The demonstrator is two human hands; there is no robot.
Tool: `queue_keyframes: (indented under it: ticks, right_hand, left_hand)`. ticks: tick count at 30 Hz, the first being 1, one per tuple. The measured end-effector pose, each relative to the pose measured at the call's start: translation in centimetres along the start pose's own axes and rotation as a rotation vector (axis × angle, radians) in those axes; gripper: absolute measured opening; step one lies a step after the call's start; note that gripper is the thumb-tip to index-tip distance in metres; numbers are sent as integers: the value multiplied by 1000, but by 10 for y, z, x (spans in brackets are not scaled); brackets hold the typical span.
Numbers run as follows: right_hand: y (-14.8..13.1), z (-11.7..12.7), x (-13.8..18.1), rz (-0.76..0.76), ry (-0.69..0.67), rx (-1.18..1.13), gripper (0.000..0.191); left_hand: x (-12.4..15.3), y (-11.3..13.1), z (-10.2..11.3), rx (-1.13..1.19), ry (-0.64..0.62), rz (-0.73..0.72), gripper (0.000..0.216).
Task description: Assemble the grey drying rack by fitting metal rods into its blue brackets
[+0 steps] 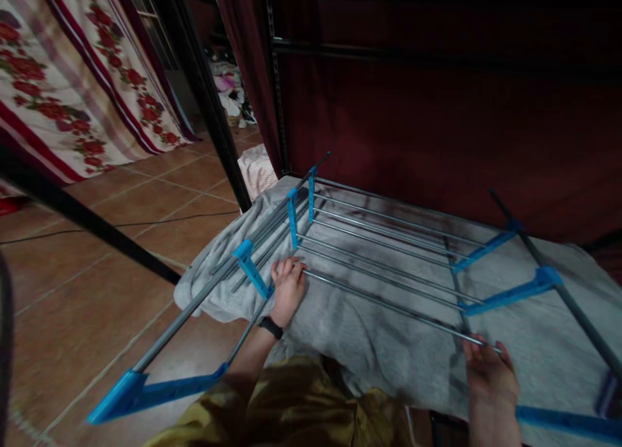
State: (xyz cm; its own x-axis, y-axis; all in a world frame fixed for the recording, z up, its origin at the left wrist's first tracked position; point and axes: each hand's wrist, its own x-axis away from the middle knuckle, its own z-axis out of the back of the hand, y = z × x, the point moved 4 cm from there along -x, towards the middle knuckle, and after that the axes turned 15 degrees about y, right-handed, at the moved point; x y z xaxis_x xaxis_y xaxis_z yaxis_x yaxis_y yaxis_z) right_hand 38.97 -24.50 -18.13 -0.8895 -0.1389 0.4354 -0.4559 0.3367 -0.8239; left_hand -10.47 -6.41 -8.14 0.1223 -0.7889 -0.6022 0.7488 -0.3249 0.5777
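A rack of grey metal tubes with blue plastic brackets [251,269] lies across a grey blanket in front of me. My left hand [288,289], with a black band on the wrist, is closed around the left end of a loose-looking metal rod [379,298]. At the rod's right end, my right hand [490,368] pinches it between thumb and fingers. Several parallel rods [383,236] span the blue brackets beyond it. Whether the held rod's left tip touches a bracket is hidden by my fingers. More grey tubes [272,230] lie bundled at the left.
The grey blanket [369,350] covers a bed-like surface. Black metal frame posts [207,91] stand at the left, and a dark red curtain [413,129] hangs behind. A floral curtain [82,78] and tiled floor [160,194] with a cable [131,224] are farther left.
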Motion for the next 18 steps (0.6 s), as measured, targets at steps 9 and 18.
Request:
queue_keyframes:
  ticks: [9, 18]
  right_hand:
    - [5, 1, 2, 0, -3, 34, 38]
    - [-2, 0, 11, 82, -41, 102, 21]
  left_hand:
    - [1, -28, -26, 785, 169, 868, 50]
    - [4, -19, -17, 1027, 186, 1005, 41]
